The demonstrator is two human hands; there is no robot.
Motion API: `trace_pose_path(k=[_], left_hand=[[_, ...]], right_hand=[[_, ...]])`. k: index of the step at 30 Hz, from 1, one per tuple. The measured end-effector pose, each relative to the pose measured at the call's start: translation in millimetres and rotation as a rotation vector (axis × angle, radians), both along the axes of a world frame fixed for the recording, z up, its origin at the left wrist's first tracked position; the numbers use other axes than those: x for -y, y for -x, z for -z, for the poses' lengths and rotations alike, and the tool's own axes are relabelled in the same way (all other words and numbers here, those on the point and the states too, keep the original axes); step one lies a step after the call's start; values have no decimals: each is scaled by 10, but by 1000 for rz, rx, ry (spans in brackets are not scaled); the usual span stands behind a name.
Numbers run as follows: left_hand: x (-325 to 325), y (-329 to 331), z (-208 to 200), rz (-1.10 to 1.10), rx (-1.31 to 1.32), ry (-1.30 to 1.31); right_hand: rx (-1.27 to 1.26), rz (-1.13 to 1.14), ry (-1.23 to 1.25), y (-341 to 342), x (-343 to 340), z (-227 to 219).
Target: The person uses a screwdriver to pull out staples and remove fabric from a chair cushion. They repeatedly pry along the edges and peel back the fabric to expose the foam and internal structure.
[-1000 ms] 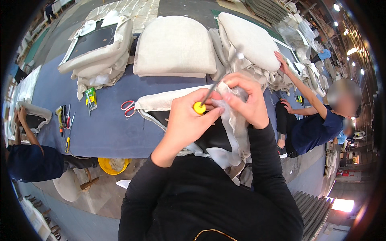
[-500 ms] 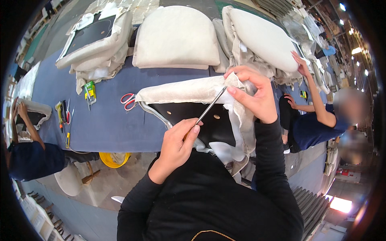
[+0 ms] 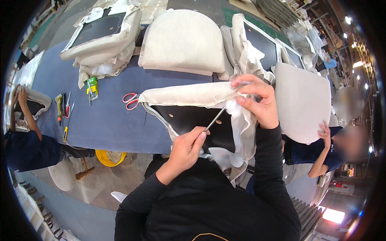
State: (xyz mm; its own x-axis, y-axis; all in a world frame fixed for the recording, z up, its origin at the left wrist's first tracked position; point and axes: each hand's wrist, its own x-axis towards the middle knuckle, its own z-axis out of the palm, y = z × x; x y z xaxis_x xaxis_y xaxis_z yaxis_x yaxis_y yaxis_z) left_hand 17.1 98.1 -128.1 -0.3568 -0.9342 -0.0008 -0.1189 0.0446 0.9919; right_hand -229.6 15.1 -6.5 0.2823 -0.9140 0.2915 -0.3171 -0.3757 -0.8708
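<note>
"Upholstered cushion [image 3: 183,94]: where is it placed?"

"At the blue table's [image 3: 100,136] near edge. A metal rod [image 3: 215,119] is gripped by the left hand [image 3: 187,149]; the fabric corner [image 3: 225,91] is pinched by the right hand [image 3: 259,99]."

"And the step?"

"White wadding [image 3: 232,107] is being tucked, it seems; next, the corner would need steadying while the tip is pushed in."

a blue table [image 3: 108,128] spreads out leftward from the left hand [image 3: 185,149] and on beyond it. bare grey floor [image 3: 110,180] shows along the table's near side, left of that hand. past the right hand [image 3: 261,102], a green strip [image 3: 260,21] lies along the floor. far to that hand's right, ceiling lights [image 3: 358,64] glow, and a bright white patch [image 3: 333,215] shines lower down.
</note>
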Motion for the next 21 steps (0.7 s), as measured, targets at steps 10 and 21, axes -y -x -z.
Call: trace_pose_path(k=[10, 21], left_hand=[[113, 163, 185, -116, -167, 139], [-34, 0, -30, -129, -48, 136]], right_hand=[[62, -90, 18, -15, 11, 6], [42, -6, 48, 30, -89, 39]])
